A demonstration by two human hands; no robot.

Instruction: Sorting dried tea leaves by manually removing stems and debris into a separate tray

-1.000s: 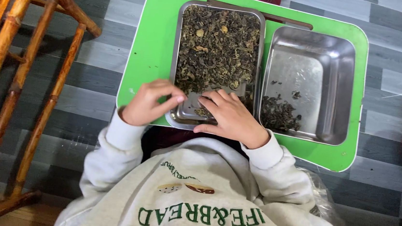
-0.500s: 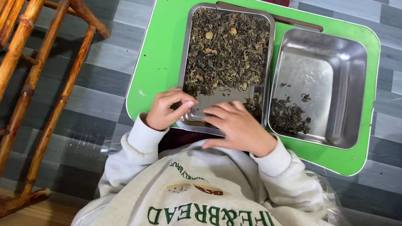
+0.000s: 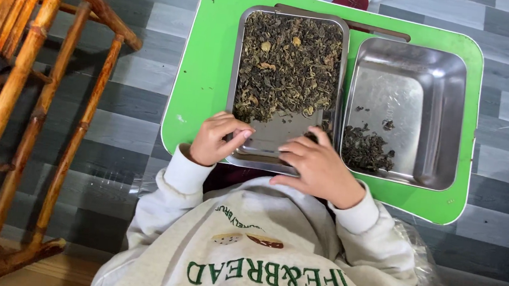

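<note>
Both hands, left hand [image 3: 217,138] and right hand [image 3: 316,170], fingers curled, rest on the shallow steel tray of dried leaves [image 3: 286,78] at the green table's [image 3: 201,83] near edge.

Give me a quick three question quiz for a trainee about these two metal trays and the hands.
1. True or false: the deep pan on the green table holds more dried leaves than the flat tray.
2. Which hand rests at the flat tray's near left corner?
A. left hand
B. right hand
3. Fill in: the small leaf pile lies in the deep pan's near ____ corner.

Key:
1. False
2. A
3. left
</note>
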